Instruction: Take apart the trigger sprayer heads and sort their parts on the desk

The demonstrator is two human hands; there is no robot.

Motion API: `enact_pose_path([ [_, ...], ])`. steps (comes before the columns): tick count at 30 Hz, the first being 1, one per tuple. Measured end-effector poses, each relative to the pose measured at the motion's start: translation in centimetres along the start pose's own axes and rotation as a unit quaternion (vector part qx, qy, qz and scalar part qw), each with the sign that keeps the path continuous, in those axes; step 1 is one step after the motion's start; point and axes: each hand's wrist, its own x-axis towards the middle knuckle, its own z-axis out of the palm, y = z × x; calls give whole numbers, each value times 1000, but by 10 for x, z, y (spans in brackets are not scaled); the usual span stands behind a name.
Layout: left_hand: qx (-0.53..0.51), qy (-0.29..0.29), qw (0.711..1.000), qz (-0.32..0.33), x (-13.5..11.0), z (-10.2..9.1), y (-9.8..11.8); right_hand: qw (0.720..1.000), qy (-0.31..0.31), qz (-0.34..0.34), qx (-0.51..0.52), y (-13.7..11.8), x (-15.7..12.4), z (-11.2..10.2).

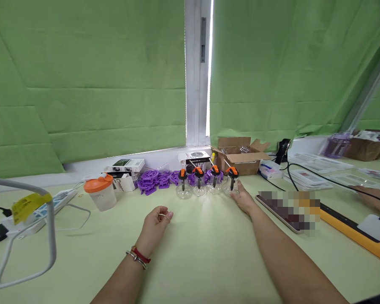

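A row of several small clear bottles [207,185] with orange-and-black caps stands at the far middle of the pale green table [190,253]. My right hand [244,199] reaches to the rightmost bottle [231,182]; its fingers are stretched out and the tips rest against the bottle's base. My left hand [155,223] lies on the table nearer to me, curled closed, with a small thin white piece [162,215] pinched between thumb and fingers. A bracelet and a red band are on that wrist.
Purple plastic parts [153,180] lie behind the bottles. An orange-lidded cup [100,193], small boxes [124,166] and a power strip [38,215] are at left. An open cardboard box [239,158], a tablet [285,207], cables and another person's hand [372,197] are at right.
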Motion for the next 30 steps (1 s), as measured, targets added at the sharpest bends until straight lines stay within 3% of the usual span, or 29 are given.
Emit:
enact_pose_path([
  [8,101,22,995,8,2,-3,-3,995,9,38,-96,-4,1,1],
  [16,162,55,984,-43,11,-7,-24,989,8,39,-145,-9,-5,-1],
  [20,211,70,974,-36,12,-9,-27,984,70,17,-162,-18,-11,-4],
  [22,251,52,966,-31,12,-10,-26,976,139,-23,-164,-31,-17,-7],
  [25,334,1,942,-27,12,-11,-25,945,254,-147,-145,-63,-29,-5],
  [27,392,-33,919,-34,11,-10,-27,934,242,-228,-127,-89,-37,7],
  [30,442,-76,893,-43,10,-8,-30,937,139,-311,-75,-127,-49,41],
])
